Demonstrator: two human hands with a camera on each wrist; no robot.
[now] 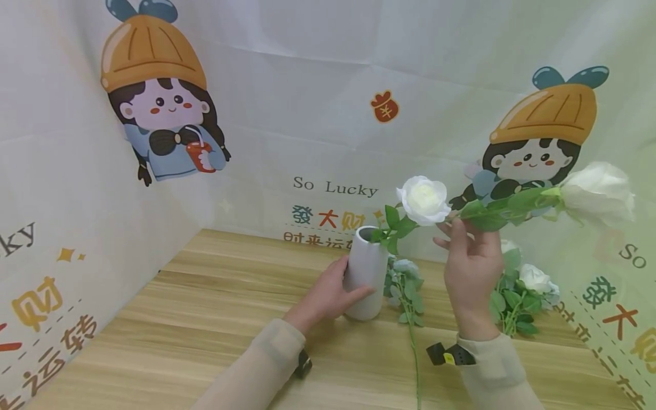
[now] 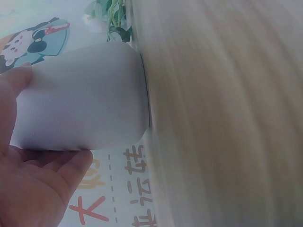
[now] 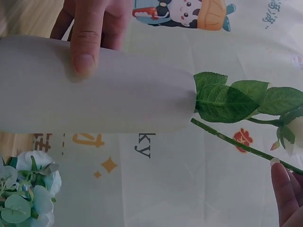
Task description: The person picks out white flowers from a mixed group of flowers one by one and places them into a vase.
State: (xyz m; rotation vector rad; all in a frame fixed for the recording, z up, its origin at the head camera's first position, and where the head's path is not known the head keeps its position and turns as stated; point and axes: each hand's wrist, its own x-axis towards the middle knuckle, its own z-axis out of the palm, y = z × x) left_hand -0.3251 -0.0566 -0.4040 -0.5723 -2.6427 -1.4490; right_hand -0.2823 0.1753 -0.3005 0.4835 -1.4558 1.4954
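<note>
A white vase [image 1: 365, 285] stands upright on the wooden table, and my left hand [image 1: 325, 293] grips its side, thumb across the front. One white rose [image 1: 424, 199] with green leaves [image 3: 232, 100] leans out of the vase's mouth to the right. Raised to the right of the vase, my right hand [image 1: 474, 273] pinches the stem [image 3: 232, 141] of a second white rose [image 1: 597, 192], whose bloom points right. In the right wrist view the bare end of that stem is beside the vase's rim; whether they touch I cannot tell.
A leafy stem with pale blooms [image 1: 405, 285] lies on the table [image 1: 205, 319] right of the vase. More white roses [image 1: 535, 279] with leaves lie farther right, behind my right wrist. A printed cloth [image 1: 287, 114] with cartoon figures hangs behind and at both sides.
</note>
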